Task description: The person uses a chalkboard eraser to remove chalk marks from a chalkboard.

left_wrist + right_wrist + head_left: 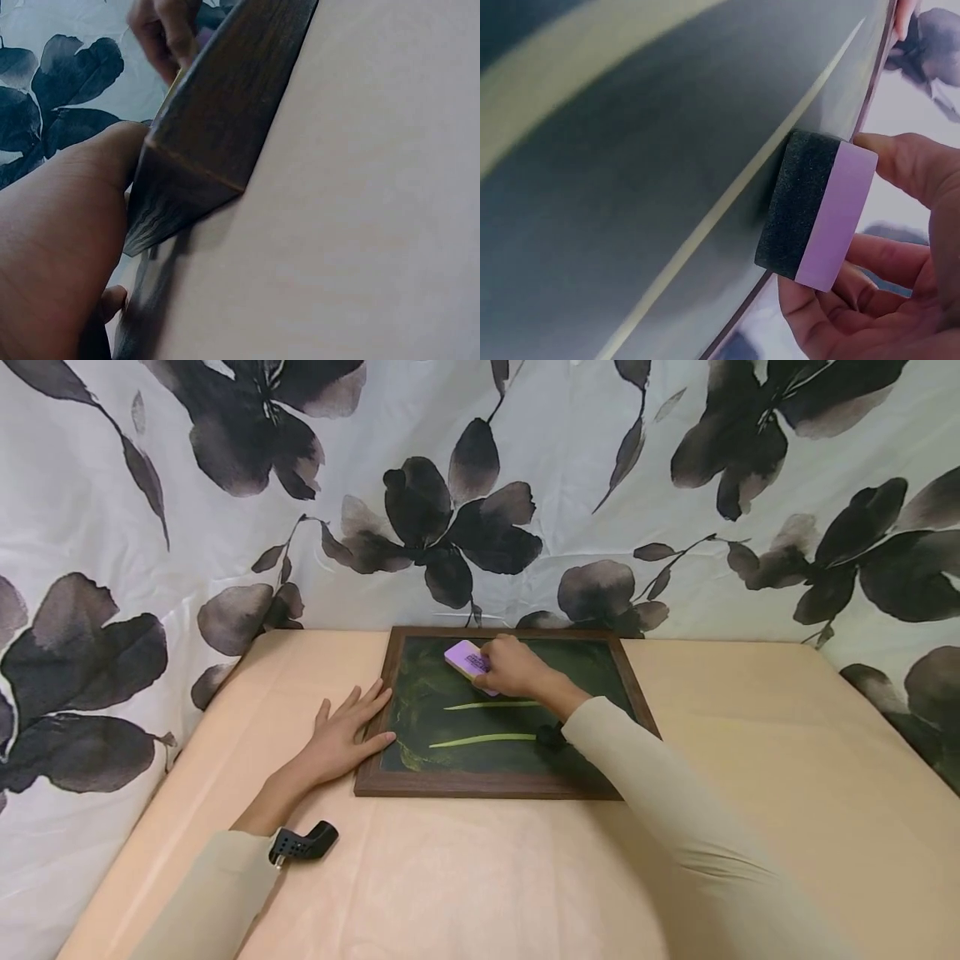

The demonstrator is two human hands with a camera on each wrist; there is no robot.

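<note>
A wood-framed chalkboard (510, 786) lies on the table, two yellow-green lines drawn across its dark surface and faint yellow smears at its left side. My right hand (517, 667) grips a purple eraser (465, 656) over the upper middle of the board, above the upper line. In the right wrist view the eraser (838, 217) shows a dark felt side turned to the board, beside a line, with thumb and fingers at its edges. My left hand (345, 735) rests with straight, spread fingers against the frame's left edge; the left wrist view shows the frame's corner (195, 169) beside it.
A peach cloth (465, 877) covers the table around the board. Behind and at the sides hangs a white curtain (585, 468) with dark flowers. A black device (303, 842) is strapped to the left wrist, and another dark one (550, 737) shows under the right wrist.
</note>
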